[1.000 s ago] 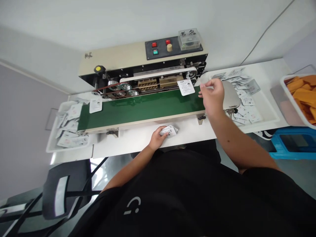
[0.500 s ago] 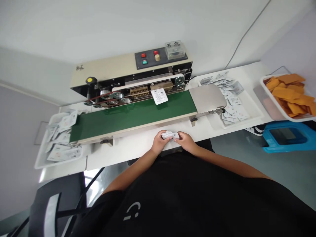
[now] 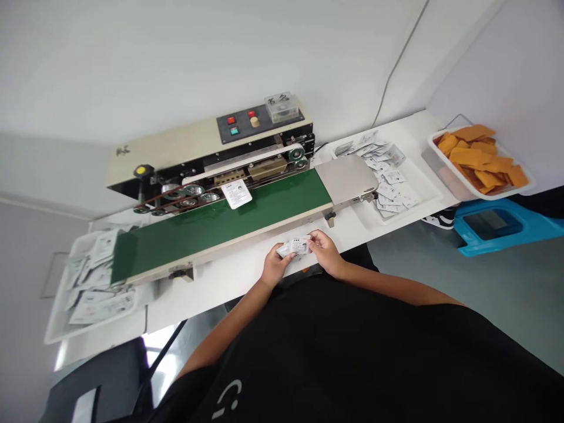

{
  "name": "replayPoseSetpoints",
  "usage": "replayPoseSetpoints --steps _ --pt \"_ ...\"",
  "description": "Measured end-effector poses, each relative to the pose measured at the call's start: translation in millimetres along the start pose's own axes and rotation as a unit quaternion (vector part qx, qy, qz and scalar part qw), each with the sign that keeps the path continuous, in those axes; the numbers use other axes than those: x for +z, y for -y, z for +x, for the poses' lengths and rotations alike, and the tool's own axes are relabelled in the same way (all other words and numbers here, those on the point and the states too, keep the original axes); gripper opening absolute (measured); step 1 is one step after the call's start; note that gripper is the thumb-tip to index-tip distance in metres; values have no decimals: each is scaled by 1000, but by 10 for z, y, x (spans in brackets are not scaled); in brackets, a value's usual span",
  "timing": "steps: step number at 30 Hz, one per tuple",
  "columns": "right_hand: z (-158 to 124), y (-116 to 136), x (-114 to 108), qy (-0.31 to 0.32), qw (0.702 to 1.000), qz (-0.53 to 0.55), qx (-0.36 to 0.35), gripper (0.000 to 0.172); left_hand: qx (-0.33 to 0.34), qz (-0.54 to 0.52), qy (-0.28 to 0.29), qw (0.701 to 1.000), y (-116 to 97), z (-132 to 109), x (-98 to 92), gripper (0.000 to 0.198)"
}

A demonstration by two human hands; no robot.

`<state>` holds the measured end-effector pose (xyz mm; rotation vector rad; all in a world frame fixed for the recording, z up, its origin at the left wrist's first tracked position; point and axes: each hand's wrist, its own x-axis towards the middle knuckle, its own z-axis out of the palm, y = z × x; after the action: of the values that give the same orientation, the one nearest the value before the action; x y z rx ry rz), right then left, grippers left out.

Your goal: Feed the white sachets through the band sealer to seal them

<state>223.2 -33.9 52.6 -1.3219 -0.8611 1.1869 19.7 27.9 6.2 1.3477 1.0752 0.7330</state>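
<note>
One white table — pale wall

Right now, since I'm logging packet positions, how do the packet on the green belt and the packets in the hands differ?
The belt packet is single; the held packets overlap in a bunch. The belt packet is at the machine's front, clear of hands; the held packets are in the left hand and right hand. Both are white with dark print.

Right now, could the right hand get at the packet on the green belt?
Probably yes: nothing visible blocks the way from the right hand to the packet across the green belt, though that hand holds other packets.
</note>
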Motion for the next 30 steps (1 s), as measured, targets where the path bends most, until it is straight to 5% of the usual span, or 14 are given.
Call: replayPoseSetpoints --steps 9,17,21,30 --pt "80 573 -3 -103 977 178 60 44 -3 -24 -3 1000 8 26 -15 43" --pt "245 1285 -390 -95 971 220 6 54 -18 -6 -22 1000 -2 17 -7 46" --pt "315 1404 -531 -111 976 186 -21 52 -23 -13 -7 1000 -21 17 0 47" --pt "611 1381 -576 -133 983 121 41 35 -24 -32 1 999 7 2 -12 47"
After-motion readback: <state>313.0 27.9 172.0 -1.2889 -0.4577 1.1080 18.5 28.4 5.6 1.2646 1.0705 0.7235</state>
